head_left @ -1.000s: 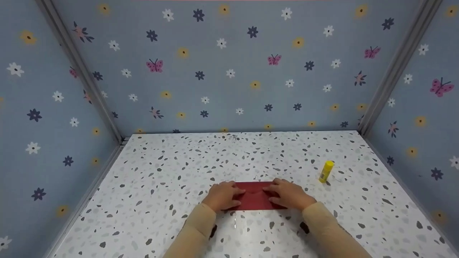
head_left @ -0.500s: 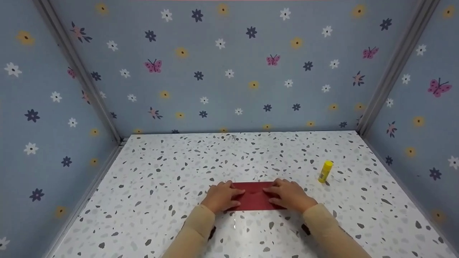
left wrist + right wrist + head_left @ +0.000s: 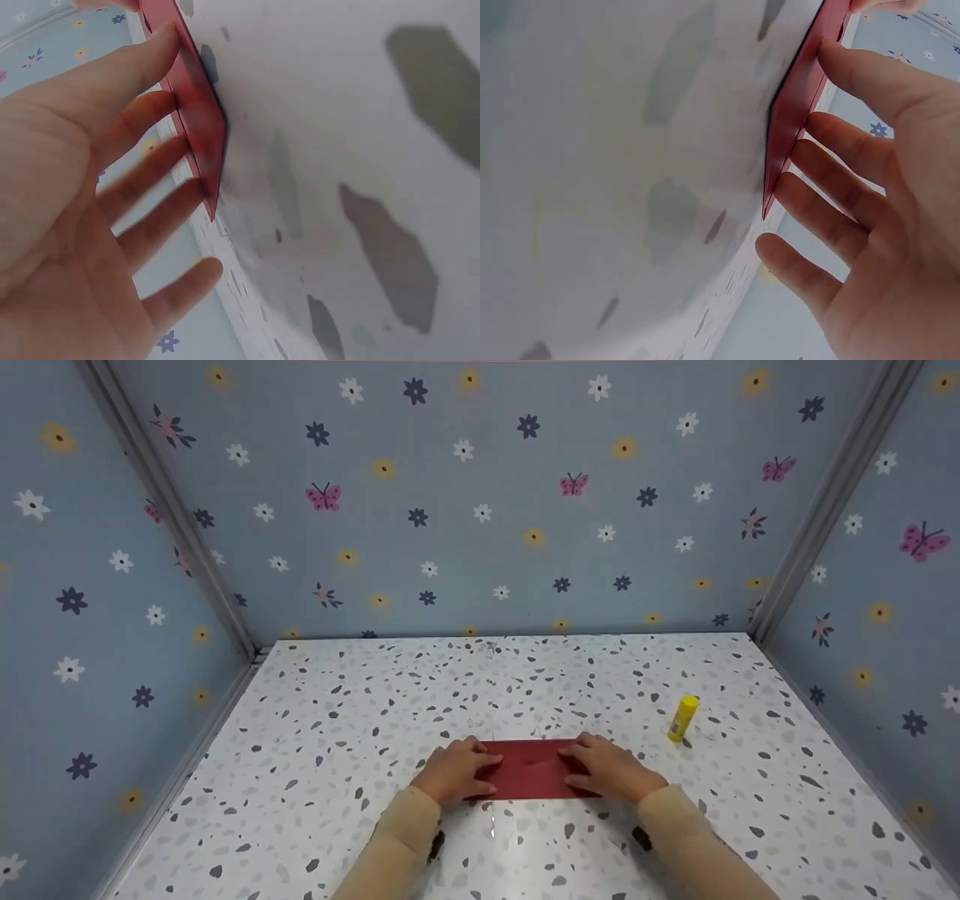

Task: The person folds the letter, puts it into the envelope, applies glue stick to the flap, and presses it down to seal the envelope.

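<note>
A flat red envelope (image 3: 529,771) lies lengthwise on the speckled table, with a small curved mark near its middle. My left hand (image 3: 454,772) rests on its left end. On the right end lies my right hand (image 3: 611,770). In the left wrist view, the thumb and several spread fingertips (image 3: 171,101) touch the envelope (image 3: 199,105), while the little finger stays off it. The right wrist view has the other hand (image 3: 900,165) in much the same pose, its thumb and fingers touching the envelope (image 3: 791,112). Both hands cover parts of the ends.
A yellow glue stick (image 3: 682,718) stands on the table to the right, beyond my right hand. Blue flowered panels (image 3: 480,495) enclose the back and both sides of the speckled white table (image 3: 360,697).
Both hands have slid slightly outward, away from the envelope's middle, leaving more red showing between them. The envelope and the glue stick stay in place.
</note>
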Motion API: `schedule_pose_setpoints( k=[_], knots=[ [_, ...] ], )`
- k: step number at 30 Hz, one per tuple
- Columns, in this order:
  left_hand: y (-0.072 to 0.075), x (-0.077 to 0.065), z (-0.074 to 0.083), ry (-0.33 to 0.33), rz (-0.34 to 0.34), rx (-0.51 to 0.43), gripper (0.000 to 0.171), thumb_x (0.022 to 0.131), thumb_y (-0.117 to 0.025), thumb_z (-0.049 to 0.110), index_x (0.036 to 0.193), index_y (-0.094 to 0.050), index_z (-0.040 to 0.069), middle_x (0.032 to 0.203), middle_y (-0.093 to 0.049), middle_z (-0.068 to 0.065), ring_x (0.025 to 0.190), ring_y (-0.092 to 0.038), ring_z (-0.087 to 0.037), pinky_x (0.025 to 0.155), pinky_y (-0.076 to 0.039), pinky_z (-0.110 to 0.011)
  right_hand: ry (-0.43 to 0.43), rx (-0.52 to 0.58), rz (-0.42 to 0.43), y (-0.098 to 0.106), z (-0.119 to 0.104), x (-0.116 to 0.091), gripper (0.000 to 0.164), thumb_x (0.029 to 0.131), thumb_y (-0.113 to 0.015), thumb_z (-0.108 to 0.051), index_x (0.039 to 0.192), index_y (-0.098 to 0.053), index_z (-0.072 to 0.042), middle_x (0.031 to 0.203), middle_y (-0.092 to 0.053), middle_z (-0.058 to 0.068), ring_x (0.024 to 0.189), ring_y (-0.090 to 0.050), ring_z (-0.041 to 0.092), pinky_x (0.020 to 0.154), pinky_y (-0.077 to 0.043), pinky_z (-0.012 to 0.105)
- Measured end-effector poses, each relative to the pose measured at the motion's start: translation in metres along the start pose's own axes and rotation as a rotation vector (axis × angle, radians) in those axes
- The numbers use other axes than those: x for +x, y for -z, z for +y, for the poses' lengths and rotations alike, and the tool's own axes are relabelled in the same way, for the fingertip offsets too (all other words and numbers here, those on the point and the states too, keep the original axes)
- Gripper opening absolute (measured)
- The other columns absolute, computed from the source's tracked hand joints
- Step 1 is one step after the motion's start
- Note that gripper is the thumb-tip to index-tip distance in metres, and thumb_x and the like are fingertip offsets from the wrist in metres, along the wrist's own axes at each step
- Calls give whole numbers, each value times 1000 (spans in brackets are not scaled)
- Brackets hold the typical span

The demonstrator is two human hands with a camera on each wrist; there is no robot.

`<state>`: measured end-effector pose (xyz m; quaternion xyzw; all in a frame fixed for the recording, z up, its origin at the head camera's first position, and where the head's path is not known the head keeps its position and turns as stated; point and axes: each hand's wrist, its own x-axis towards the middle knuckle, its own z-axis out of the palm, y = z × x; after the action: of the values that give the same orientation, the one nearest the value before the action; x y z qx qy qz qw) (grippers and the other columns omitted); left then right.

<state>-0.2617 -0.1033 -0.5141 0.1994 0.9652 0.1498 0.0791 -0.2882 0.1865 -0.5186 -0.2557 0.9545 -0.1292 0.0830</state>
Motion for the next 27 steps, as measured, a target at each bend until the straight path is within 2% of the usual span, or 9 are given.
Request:
schedule_pose_setpoints(
  k=[7, 17, 22, 27],
  knots=[
    [0, -1, 1, 46, 24, -19, 56, 85, -78, 44, 138, -63, 30, 127, -56, -4, 116, -53, -26, 99, -43, -48, -15, 9, -1, 1, 1, -1, 51, 92, -73, -37, 140, -61, -22, 114, -53, 0, 99, -52, 17, 87, -49, 37],
    [4, 1, 0, 51, 6, -36, 57, 85, -80, 42, 138, -63, 29, 123, -56, -3, 111, -54, -24, 96, -46, -47, -6, -37, 2, 0, -1, 1, 51, 93, -73, -37, 139, -61, -21, 107, -52, -3, 92, -52, 16, 83, -50, 38],
    [5, 3, 1, 26, -4, -14, 57, 86, -79, 41, 138, -63, 25, 130, -57, -4, 118, -53, -28, 98, -45, -50, 66, -81, 54, -1, -4, 2, 47, 93, -73, -35, 135, -63, -17, 107, -55, 1, 91, -54, 19, 84, -52, 41],
    [3, 6, 2, -9, -1, 16, 58, 87, -78, 40, 139, -62, 20, 137, -57, -4, 121, -53, -29, 101, -45, -49, 83, -140, 54, -1, -13, 2, 45, 96, -69, -37, 138, -62, -25, 112, -56, 8, 94, -53, 25, 82, -52, 45]
  ],
)
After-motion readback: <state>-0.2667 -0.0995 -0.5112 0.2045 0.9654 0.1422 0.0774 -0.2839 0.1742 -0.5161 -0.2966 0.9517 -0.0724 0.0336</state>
